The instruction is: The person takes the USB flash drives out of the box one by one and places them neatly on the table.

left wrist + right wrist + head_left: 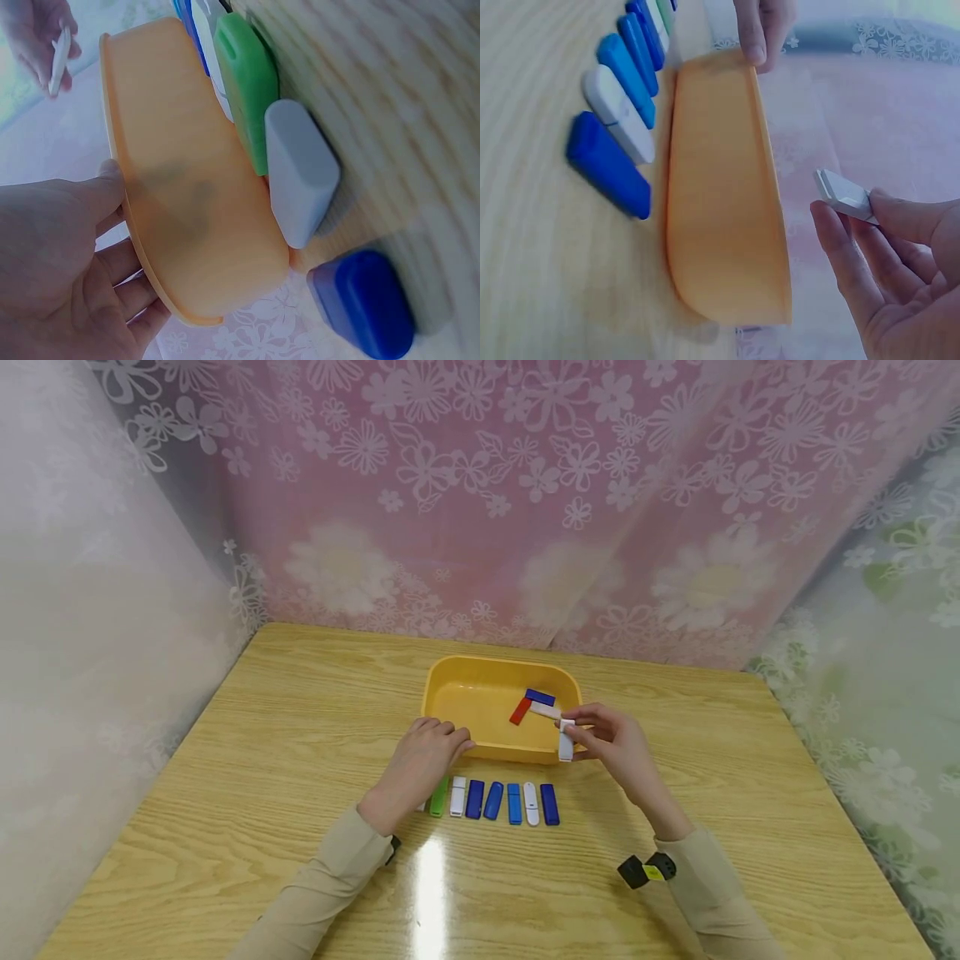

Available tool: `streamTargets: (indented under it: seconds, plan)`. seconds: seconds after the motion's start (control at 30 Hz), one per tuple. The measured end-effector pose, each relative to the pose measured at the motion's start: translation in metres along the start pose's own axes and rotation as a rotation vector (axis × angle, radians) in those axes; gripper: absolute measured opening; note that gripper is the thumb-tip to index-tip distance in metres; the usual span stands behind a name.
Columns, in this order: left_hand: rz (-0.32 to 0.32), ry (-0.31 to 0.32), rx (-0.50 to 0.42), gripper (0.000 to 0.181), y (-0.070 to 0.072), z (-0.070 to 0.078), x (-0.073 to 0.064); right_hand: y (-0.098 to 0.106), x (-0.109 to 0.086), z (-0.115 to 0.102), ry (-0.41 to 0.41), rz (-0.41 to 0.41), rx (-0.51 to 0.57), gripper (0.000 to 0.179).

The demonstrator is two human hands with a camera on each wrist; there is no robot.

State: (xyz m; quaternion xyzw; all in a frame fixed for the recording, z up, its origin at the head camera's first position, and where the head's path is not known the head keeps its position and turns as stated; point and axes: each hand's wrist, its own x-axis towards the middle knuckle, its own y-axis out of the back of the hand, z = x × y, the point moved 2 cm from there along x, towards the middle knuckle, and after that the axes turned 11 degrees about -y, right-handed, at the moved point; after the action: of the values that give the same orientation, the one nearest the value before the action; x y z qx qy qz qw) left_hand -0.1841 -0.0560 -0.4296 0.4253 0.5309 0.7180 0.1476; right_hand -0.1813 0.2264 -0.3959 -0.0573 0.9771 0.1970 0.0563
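Note:
My right hand (pixel 617 747) pinches a white USB stick (pixel 566 742) between thumb and fingers, over the right front corner of a yellow plastic bin (pixel 502 749). The same white stick (pixel 845 196) shows above the bin's rim in the right wrist view. My left hand (pixel 426 764) grips the bin's front rim near its left corner, thumb on the near side (pixel 112 184). Inside the bin lie a red stick (pixel 520 711), a dark blue stick (pixel 540 697) and a white stick (pixel 545 711).
Several USB sticks lie in a row before the bin, among them green (pixel 438 797), white (pixel 457 797), light blue (pixel 513 803) and dark blue (pixel 550 804) ones. In the left wrist view, a grey-white stick (pixel 300 172) and a blue one (pixel 364 304) end the row.

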Motion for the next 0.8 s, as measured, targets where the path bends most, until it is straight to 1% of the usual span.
streamTargets:
  seconds: [0.17,0.3,0.47,0.57,0.7,0.8]
  plan:
    - [0.007,-0.003,-0.003,0.021,0.000,-0.001,-0.001,0.002,-0.018,0.010,-0.021,-0.022,-0.072,0.030]
    - [0.007,-0.004,-0.004,0.020,0.000,-0.001,-0.001,0.002,-0.026,0.021,-0.049,-0.034,-0.137,0.027]
    - [0.001,-0.005,0.005,0.020,0.000,-0.001,-0.001,-0.002,-0.027,0.036,-0.127,-0.058,-0.214,0.026]
    - [0.002,-0.010,0.005,0.020,-0.001,-0.001,-0.001,-0.006,-0.027,0.042,-0.156,-0.070,-0.280,0.024]
    - [0.009,-0.015,0.004,0.019,-0.001,-0.001,-0.001,-0.012,-0.026,0.047,-0.172,-0.049,-0.382,0.020]
    - [0.012,-0.016,0.004,0.019,-0.001,-0.001,-0.002,-0.015,-0.026,0.048,-0.192,-0.031,-0.399,0.018]
